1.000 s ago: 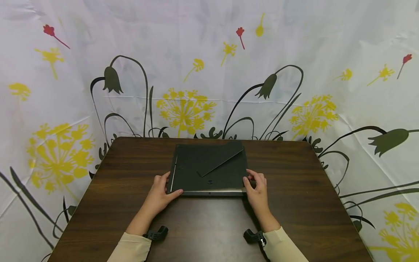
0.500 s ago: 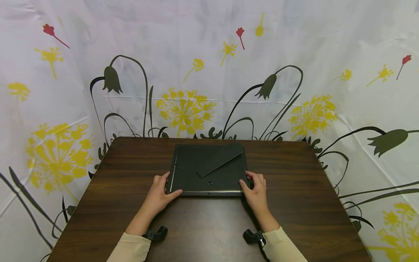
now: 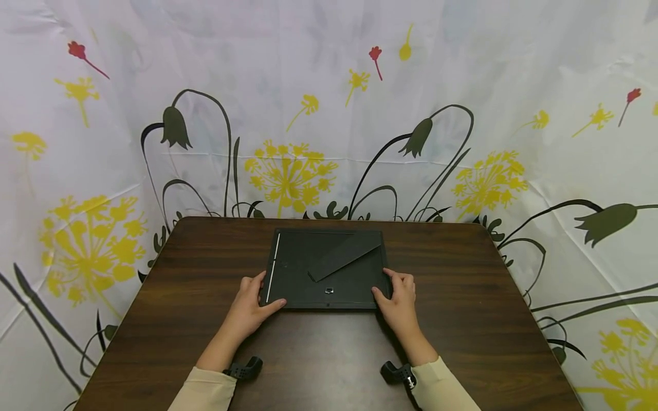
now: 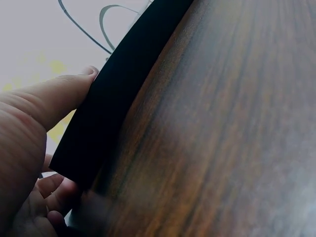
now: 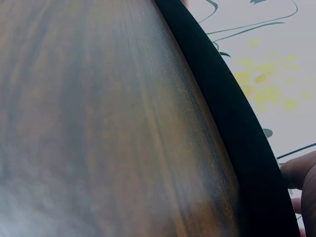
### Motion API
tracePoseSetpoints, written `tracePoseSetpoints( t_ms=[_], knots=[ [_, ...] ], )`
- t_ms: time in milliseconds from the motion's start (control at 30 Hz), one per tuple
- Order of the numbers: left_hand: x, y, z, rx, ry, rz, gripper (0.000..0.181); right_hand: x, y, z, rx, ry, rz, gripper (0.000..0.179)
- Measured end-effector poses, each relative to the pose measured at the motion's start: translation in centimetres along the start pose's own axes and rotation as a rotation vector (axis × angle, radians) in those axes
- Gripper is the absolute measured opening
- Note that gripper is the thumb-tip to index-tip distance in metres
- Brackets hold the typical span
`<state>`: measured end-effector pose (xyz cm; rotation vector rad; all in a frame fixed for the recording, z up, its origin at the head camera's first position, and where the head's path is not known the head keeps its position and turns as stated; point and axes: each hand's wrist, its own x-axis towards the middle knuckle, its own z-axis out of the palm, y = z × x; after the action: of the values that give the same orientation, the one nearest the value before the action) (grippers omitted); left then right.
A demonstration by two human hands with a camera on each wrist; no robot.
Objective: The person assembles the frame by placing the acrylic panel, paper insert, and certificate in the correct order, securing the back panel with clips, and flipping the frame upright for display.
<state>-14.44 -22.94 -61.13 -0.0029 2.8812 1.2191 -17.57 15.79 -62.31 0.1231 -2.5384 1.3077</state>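
A black picture frame (image 3: pixel 271 288) lies back side up on the brown table, its backing board (image 3: pixel 298 251) facing me. A slanting easel leg (image 3: pixel 349 257) lies folded across the board, and a small metal hanger (image 3: pixel 329 291) sits near the front edge. My left hand (image 3: pixel 249 308) grips the near left corner, thumb on top and fingers along the side. At the near right corner my right hand (image 3: pixel 401 299) holds the frame, its thumb on the backing board and fingers against the right side. Both wrist views show the frame's dark front edge (image 4: pixel 113 94) beside the tabletop.
The brown wood-grain table (image 3: pixel 462 319) extends around the frame on every side. Behind it hangs a white curtain (image 3: pixel 329 68) printed with flowers. Black bands (image 3: pixel 245 369) with camera mounts sit on both wrists.
The pale strip along the board's front edge has narrowed and disappeared as the board settled lower in the frame. My right thumb has moved left and slightly nearer; my left hand keeps its hold.
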Motion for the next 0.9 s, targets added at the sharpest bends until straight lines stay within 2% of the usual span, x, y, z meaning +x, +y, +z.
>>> tracePoseSetpoints(
  t_ms=[133, 267, 467, 533, 667, 900],
  knots=[
    [-0.11, 0.09, 0.11, 0.0, 0.002, 0.006, 0.101, -0.07, 0.12, 0.02, -0.069, -0.035, -0.013, 0.056],
    [-0.25, 0.17, 0.25, 0.038, 0.001, -0.008, 0.098, -0.09, 0.24, 0.09, -0.089, -0.052, -0.012, 0.05],
    [-0.29, 0.17, 0.44, 0.06, -0.003, -0.024, 0.092, -0.11, 0.22, 0.16, -0.097, 0.032, 0.062, 0.054],
    [-0.26, 0.16, 0.48, 0.057, 0.003, -0.013, 0.088, -0.12, 0.2, 0.12, -0.112, 0.046, 0.086, 0.053],
    [-0.34, 0.01, 0.29, 0.043, 0.017, 0.003, 0.085, -0.33, 0.1, -0.06, -0.127, 0.011, 0.107, 0.05],
    [-0.3, -0.25, -0.19, -0.015, 0.033, -0.031, 0.088, -0.21, 0.7, 0.03, -0.121, -0.014, 0.064, 0.051]
  ],
)
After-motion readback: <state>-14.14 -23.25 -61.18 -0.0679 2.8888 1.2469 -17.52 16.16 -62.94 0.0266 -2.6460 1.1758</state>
